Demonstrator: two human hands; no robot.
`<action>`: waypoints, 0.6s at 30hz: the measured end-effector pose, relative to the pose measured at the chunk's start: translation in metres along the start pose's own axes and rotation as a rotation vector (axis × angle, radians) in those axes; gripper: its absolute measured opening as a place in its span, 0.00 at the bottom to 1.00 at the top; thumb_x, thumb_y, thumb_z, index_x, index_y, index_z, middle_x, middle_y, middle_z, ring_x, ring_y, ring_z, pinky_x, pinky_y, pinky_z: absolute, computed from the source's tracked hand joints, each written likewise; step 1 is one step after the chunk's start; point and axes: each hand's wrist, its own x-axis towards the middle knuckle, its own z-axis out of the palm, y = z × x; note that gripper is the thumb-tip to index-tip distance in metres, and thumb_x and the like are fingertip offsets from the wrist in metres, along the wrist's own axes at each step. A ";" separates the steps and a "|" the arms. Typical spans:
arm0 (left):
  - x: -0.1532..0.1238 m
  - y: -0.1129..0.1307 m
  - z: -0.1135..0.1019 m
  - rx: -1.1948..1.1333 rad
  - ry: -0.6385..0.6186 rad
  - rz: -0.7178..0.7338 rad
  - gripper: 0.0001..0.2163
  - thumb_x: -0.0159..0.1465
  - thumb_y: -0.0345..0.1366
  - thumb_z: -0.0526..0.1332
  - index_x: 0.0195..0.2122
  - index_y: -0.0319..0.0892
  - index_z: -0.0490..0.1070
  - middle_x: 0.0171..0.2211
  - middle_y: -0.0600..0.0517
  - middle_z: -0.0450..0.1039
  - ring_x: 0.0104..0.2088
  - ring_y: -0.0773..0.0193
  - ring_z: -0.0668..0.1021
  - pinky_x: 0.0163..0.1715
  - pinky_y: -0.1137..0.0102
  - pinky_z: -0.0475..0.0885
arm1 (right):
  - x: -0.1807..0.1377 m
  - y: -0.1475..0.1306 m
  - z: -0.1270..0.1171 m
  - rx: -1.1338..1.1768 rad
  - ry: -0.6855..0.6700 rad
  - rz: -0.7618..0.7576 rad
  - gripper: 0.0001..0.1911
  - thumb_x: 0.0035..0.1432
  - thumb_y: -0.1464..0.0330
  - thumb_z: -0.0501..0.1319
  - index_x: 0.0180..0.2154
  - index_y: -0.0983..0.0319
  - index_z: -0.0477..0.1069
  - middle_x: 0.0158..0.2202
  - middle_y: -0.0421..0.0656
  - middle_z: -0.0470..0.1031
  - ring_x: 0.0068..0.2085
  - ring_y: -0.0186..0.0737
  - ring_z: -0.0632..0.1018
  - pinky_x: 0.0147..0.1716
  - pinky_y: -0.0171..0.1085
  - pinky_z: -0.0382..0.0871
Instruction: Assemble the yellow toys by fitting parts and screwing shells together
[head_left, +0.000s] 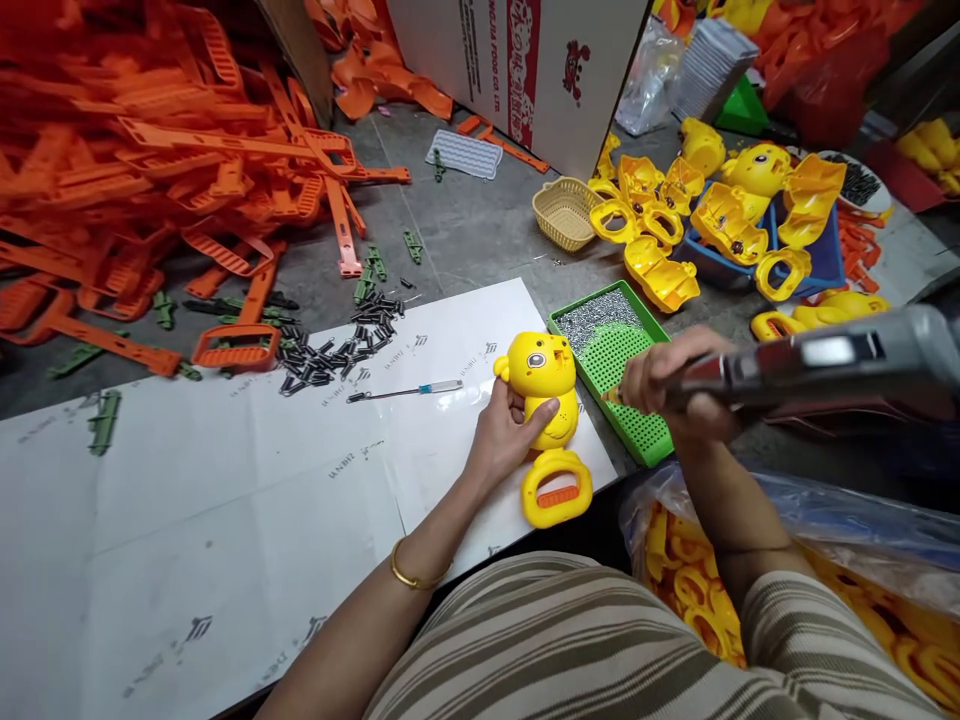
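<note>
My left hand (514, 425) is closed around a yellow duck-shaped plastic toy (551, 385), face up near the right end of the white work board. At the toy's lower end is a yellow loop handle (556, 490) with an orange grip inside. My right hand (679, 385) is wrapped round a dark, long-bodied electric screwdriver (817, 365), blurred in part, its tip pointing left toward the toy. Beneath that tip lies a green perforated tray (637, 400) with small silvery screws (600, 318) heaped at its far end.
Orange plastic parts (150, 150) pile up at the left. Small black pieces (337, 350) and a thin hand screwdriver (405, 391) lie on the white board (247, 520). A beige basket (566, 213), yellow shells (660, 270) and a blue bin (821, 255) stand behind. A bag of yellow parts (697, 600) is at lower right.
</note>
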 end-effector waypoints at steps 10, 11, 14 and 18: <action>0.002 -0.005 -0.001 -0.070 -0.037 -0.037 0.30 0.57 0.53 0.68 0.53 0.42 0.62 0.47 0.44 0.77 0.41 0.58 0.80 0.37 0.67 0.75 | 0.033 0.060 -0.042 -0.275 0.452 0.031 0.19 0.51 0.49 0.68 0.33 0.54 0.67 0.15 0.30 0.57 0.13 0.30 0.60 0.13 0.33 0.56; 0.002 -0.004 -0.001 -0.079 -0.038 -0.039 0.30 0.57 0.53 0.68 0.53 0.42 0.62 0.48 0.44 0.77 0.41 0.59 0.80 0.37 0.67 0.75 | 0.034 0.063 -0.043 -0.274 0.446 0.023 0.18 0.51 0.49 0.67 0.33 0.54 0.67 0.15 0.30 0.57 0.13 0.30 0.60 0.13 0.33 0.56; 0.002 -0.003 -0.001 -0.102 -0.037 -0.041 0.30 0.56 0.52 0.69 0.53 0.42 0.62 0.48 0.44 0.77 0.42 0.59 0.80 0.39 0.67 0.75 | 0.033 0.067 -0.044 -0.276 0.425 0.024 0.17 0.53 0.50 0.67 0.34 0.54 0.68 0.16 0.30 0.57 0.13 0.30 0.60 0.14 0.33 0.56; 0.002 -0.002 0.000 -0.099 -0.027 -0.048 0.29 0.56 0.52 0.69 0.52 0.42 0.63 0.50 0.43 0.76 0.44 0.57 0.80 0.39 0.66 0.76 | 0.032 0.069 -0.046 -0.254 0.425 0.016 0.17 0.53 0.51 0.67 0.34 0.53 0.68 0.16 0.29 0.58 0.13 0.30 0.60 0.14 0.33 0.56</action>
